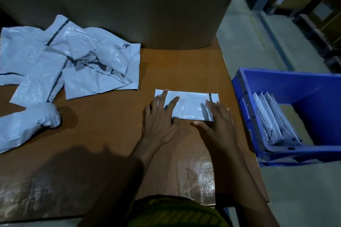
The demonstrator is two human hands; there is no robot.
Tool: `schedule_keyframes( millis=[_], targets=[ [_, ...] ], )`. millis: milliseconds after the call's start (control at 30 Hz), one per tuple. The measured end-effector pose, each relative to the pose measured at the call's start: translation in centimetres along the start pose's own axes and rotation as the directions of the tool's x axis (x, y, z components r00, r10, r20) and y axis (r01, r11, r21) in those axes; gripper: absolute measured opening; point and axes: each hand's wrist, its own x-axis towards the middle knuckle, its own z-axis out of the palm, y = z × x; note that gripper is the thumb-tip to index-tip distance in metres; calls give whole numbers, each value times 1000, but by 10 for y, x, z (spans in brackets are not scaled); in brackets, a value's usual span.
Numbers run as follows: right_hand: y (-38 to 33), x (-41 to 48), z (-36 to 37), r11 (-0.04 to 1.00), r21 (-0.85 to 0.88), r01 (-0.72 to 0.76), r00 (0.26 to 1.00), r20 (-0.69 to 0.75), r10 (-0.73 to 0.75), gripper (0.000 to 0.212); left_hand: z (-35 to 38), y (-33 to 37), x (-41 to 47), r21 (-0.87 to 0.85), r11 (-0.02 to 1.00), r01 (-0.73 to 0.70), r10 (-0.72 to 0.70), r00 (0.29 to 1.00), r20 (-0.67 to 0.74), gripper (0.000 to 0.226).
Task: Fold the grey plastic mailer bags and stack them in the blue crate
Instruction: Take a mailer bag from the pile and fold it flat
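One grey mailer bag (186, 106) lies flat, folded into a tidy rectangle, centre-right. Far left sprawls a crumpled pile of unfolded bags (77, 57). On the right, the blue crate (295, 84) holds folded bags (273, 123) standing on edge, leaning.

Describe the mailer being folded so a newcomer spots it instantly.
On the brown table, left of the blue crate, one grey mailer lies under the left hand and right hand. Unlike the crumpled pile farther left, it is a flat rectangle.
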Motion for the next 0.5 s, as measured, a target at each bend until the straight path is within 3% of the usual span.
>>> schedule_keyframes(
  millis=[133,267,367,500],
  targets=[
    [15,-22,-3,990,-112,83,980,-169,-102,38,-9,-3,-16,-194,980,-38,24,997,-75,73],
    [19,-12,4,972,-168,166,952,-229,-203,14,1,-18,-11,-250,965,-76,33,985,-169,42],
    [19,-4,5,941,-262,213,939,-211,-271,10,6,-30,-11,-195,969,-150,86,949,-302,18],
    [9,4,-11,927,-288,239,904,-281,-321,20,-13,-26,-5,-210,950,-233,121,889,-442,15]
  ],
)
